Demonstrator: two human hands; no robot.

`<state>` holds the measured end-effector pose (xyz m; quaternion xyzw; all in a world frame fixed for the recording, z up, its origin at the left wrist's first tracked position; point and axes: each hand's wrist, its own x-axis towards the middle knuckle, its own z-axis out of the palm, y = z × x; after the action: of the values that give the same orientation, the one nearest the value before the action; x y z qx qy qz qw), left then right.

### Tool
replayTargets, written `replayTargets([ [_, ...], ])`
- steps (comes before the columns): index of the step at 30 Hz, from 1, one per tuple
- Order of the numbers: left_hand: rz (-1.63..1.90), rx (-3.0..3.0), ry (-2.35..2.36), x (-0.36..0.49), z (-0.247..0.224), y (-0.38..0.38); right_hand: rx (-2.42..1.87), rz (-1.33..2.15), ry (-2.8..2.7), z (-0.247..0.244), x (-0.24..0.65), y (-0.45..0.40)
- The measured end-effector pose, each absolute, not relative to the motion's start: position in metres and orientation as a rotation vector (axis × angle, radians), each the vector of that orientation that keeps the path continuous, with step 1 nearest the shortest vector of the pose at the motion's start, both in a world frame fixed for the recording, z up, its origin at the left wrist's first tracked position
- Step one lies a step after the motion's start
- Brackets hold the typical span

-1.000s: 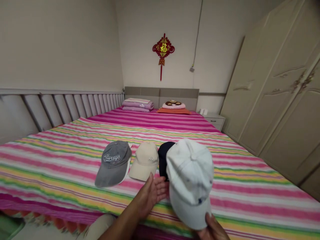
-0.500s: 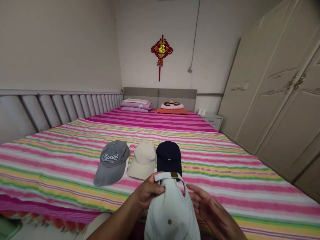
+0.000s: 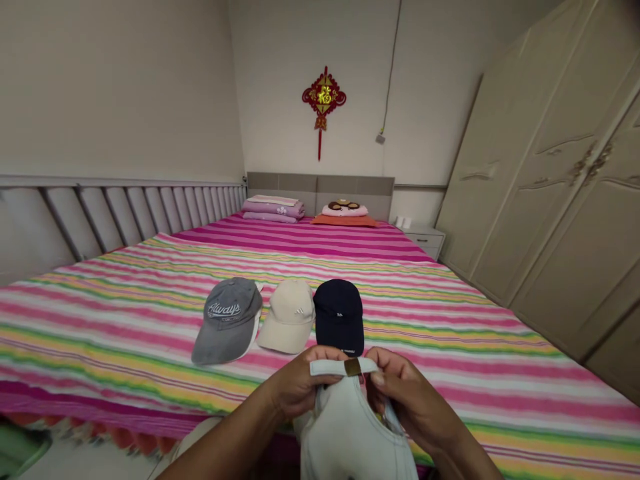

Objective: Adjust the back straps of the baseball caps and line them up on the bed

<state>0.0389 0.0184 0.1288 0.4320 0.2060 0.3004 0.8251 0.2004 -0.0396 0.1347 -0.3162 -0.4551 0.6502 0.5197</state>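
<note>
A pale baseball cap (image 3: 357,430) hangs from both hands, its back strap uppermost with a brown buckle on it. My left hand (image 3: 303,383) pinches the strap's left end. On the other side my right hand (image 3: 403,393) grips the strap to the right of the buckle, fingers closed. Beyond the hands, three caps lie in a row on the bed: a grey cap (image 3: 230,323) with "Always" lettering, a beige cap (image 3: 289,317), and a navy cap (image 3: 339,313) whose brim tip is just past the held strap.
The striped bedspread (image 3: 475,353) stretches under the caps. Folded purple bedding (image 3: 273,208) and a pink folded item (image 3: 345,210) lie near the headboard. Below my left forearm, part of another pale cap-like item (image 3: 193,437) shows. A wardrobe (image 3: 540,173) stands at right, a railing (image 3: 150,217) at left.
My right hand has come in from beside the cap and closed on the strap. The strap is now stretched level between both hands, and the cap's body has shifted slightly right.
</note>
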Motion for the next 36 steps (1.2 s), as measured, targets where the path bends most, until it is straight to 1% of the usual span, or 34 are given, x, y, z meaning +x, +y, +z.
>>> replayTargets([
  [5,0.653,0.905,0.345,0.042,0.125,0.012,-0.786,1.547,-1.088,0.135,0.196,-0.038],
  [14,0.735,0.852,0.375,0.048,0.123,0.007,-0.811,1.515,-1.046,0.132,0.189,-0.038],
  [19,0.799,0.862,0.365,0.042,0.119,0.015,-0.796,1.48,-0.813,0.13,0.196,-0.034],
  [25,0.887,0.936,0.305,0.035,0.121,0.019,-0.671,1.456,-0.499,0.13,0.206,-0.029],
  [29,0.886,0.928,0.356,0.036,0.116,0.024,-0.681,1.427,-0.65,0.134,0.207,-0.033],
  [32,0.929,0.921,0.407,0.037,0.112,0.031,-0.811,1.416,-0.928,0.136,0.203,-0.038],
  [36,0.918,0.955,0.49,0.036,0.114,0.039,-0.941,1.645,-1.249,0.136,0.198,-0.042],
])
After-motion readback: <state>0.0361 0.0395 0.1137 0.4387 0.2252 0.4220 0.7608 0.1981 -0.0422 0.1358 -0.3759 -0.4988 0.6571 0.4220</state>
